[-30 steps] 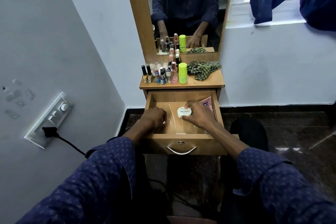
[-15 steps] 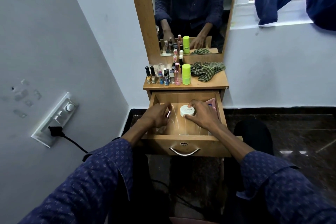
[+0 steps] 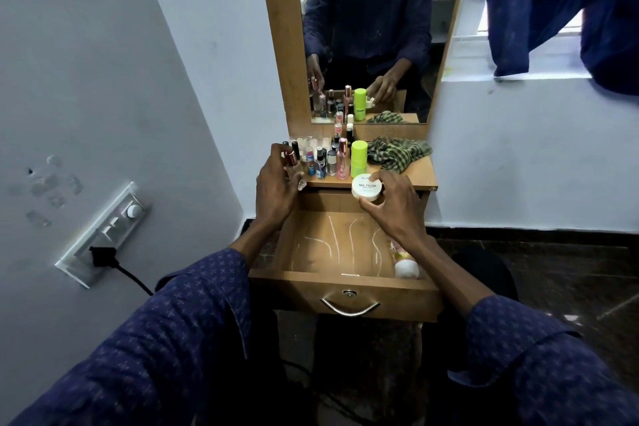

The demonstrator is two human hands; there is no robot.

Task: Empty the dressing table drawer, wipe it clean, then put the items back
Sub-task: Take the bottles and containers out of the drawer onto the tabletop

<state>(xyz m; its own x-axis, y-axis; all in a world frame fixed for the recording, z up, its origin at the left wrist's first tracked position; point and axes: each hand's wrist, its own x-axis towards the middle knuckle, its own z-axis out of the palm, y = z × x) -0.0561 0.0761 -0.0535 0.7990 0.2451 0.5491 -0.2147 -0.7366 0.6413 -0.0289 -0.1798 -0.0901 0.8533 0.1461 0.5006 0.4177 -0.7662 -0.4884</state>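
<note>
White jar [image 3: 367,187] lid: "NAIL POLISH"; smaller lines unreadable.

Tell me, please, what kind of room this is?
Probably a bedroom or dressing corner at home: a narrow wooden dressing table with a tall wood-framed mirror, small cosmetic bottles crowding its top, and its open wooden drawer.

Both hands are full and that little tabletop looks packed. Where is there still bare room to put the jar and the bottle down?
The tabletop is bare at its front right, between the green tube, the checked cloth and the edge, where the right hand holds the white jar. The left half is crowded with small bottles; the left hand holds its bottle there.
</note>
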